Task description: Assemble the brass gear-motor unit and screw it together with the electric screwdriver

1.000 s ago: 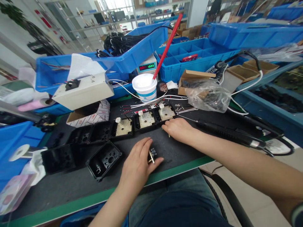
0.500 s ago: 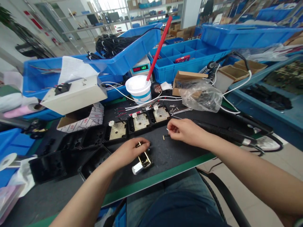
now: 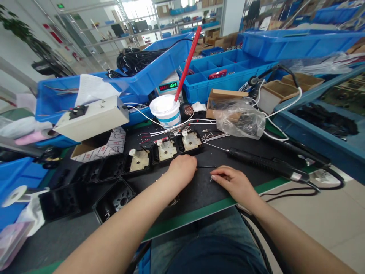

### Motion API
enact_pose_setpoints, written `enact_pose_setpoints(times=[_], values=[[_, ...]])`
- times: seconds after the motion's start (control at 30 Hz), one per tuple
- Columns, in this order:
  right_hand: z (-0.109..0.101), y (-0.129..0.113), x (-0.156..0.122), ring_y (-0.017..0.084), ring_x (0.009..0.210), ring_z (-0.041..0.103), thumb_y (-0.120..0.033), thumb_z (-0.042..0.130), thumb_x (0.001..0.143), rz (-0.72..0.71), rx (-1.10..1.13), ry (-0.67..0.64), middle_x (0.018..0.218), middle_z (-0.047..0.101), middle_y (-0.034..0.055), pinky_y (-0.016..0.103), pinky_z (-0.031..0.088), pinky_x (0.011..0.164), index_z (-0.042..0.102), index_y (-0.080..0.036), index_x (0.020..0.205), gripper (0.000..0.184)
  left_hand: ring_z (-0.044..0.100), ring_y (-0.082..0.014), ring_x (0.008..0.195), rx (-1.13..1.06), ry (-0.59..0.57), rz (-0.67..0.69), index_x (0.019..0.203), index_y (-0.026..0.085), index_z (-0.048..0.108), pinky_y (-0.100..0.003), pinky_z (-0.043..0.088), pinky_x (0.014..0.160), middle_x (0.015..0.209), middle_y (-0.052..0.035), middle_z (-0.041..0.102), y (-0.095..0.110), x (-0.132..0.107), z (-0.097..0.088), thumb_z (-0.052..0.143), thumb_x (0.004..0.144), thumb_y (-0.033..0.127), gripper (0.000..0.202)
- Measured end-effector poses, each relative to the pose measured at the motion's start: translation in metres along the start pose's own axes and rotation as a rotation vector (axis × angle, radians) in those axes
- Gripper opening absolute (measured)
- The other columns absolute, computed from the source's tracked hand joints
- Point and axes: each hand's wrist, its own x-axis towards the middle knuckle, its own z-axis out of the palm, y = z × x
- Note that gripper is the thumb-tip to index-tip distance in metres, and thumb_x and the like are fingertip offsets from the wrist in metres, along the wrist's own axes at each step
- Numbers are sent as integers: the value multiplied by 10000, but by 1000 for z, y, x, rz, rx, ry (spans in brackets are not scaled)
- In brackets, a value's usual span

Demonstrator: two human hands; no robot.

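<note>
My left hand [image 3: 184, 167] is closed, its fingertips down at the mat and mostly turned from view. A thin black rod [image 3: 207, 166] lies right beside these fingers; whether they touch it is hidden. My right hand [image 3: 232, 179] pinches a small, thin, shiny piece [image 3: 211, 180], too small to name, low over the mat. Beneath my left forearm, only a bit of the metal motor assembly [image 3: 175, 199] shows. Beyond my hands stand black housings [image 3: 178, 154] in a row, several with pale plates [image 3: 165, 150] and white posts.
A long black electric screwdriver [image 3: 265, 161] lies at right, its bit toward the housings. Behind are a white bucket [image 3: 165, 110] with a red stick, a clear plastic bag [image 3: 242, 120] and blue bins [image 3: 225, 70]. An open black housing [image 3: 114, 199] is at left.
My left hand has let go of the motor assembly and moved right and forward to the rod. My right hand has come down and right, still pinching something small.
</note>
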Motion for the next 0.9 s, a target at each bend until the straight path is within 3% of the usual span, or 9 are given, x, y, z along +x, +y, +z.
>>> enact_pose_setpoints(times=[0.07, 0.23, 0.33, 0.43, 0.53, 0.6, 0.73, 0.9], values=[[0, 2, 0, 172, 759, 609, -333, 615, 766, 18, 37, 15, 838, 650, 44, 281, 476, 670, 676, -198, 838, 164, 641, -189, 841, 5, 4, 30, 857, 104, 620, -378, 516, 769, 892, -80, 670, 0, 1, 4, 559, 841, 236, 146], [4, 0, -3, 158, 698, 605, -368, 646, 735, 96, 136, 42, 776, 652, 39, 287, 494, 664, 629, -177, 855, 226, 645, -265, 862, -40, 106, 45, 931, 66, 588, -380, 505, 737, 908, -168, 660, 1, -16, -4, 471, 871, 169, 167], [9, -8, -7, 152, 683, 598, -384, 698, 683, 168, 280, 70, 738, 649, 32, 277, 491, 656, 622, -177, 804, 252, 648, -224, 839, -108, 210, -8, 1006, 141, 553, -339, 502, 730, 901, -86, 670, -10, -48, -22, 418, 911, 255, 201], [19, -18, -10, 131, 653, 575, -367, 737, 647, 229, 419, 81, 704, 639, 19, 255, 473, 627, 626, -174, 772, 255, 641, -148, 845, -313, 416, -20, 979, 206, 580, -246, 490, 756, 916, -6, 676, -25, -95, -30, 482, 889, 285, 155], [38, -25, -11, 116, 648, 559, -346, 748, 637, 281, 545, 27, 703, 636, 11, 237, 455, 606, 629, -172, 763, 246, 635, -94, 837, -391, 482, 17, 1017, 238, 586, -176, 475, 742, 935, 32, 675, -32, -138, -15, 507, 878, 235, 160], [53, -30, -10, 108, 642, 554, -330, 750, 631, 302, 598, -28, 689, 630, -1, 230, 449, 602, 631, -173, 755, 233, 631, -88, 811, -373, 510, 16, 1000, 231, 585, -174, 468, 729, 902, 33, 670, -31, -152, 3, 516, 873, 213, 146], [78, -37, -6, 88, 615, 549, -299, 750, 617, 317, 676, -69, 657, 623, -27, 219, 447, 604, 626, -171, 725, 208, 580, -138, 751, -289, 564, -64, 910, 215, 607, -251, 453, 669, 815, -2, 608, -26, -149, 31, 529, 860, 228, 93], [89, -42, -4, 72, 594, 545, -287, 756, 603, 377, 749, -40, 626, 619, -40, 200, 444, 590, 618, -162, 704, 211, 520, -189, 756, -222, 470, -168, 840, 195, 623, -321, 427, 679, 804, -38, 549, -27, -129, 33, 524, 846, 248, 113]])
